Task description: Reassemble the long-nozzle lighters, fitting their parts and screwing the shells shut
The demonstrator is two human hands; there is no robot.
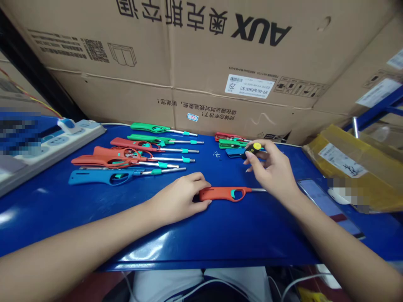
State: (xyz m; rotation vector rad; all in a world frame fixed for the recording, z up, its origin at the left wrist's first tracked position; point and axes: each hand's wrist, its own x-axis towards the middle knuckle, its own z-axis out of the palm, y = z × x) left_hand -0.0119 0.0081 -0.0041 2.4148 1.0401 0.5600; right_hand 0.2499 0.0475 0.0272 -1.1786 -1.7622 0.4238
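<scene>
An orange-red long-necked gas lighter [222, 193] lies flat on the blue table in front of me, its metal tube pointing right. My left hand [185, 197] grips the butt of its handle between thumb and fingers. Above the tube, my right hand [272, 167] holds a screwdriver [251, 150] with a black handle and a yellow end; its shaft is hidden from view. Behind that hand lie a red lighter half [231, 136], a green one [231, 144] and a blue one [234, 152], partly covered. Small white bits [216, 155] sit on the table left of them.
Several green, red and blue lighters, a blue one [100, 177] nearest, lie in a row at left. Beyond them is a power strip [75, 133]. A phone [330, 207] and a yellow-taped box [340, 163] are at right. A large carton [201, 54] walls off the back.
</scene>
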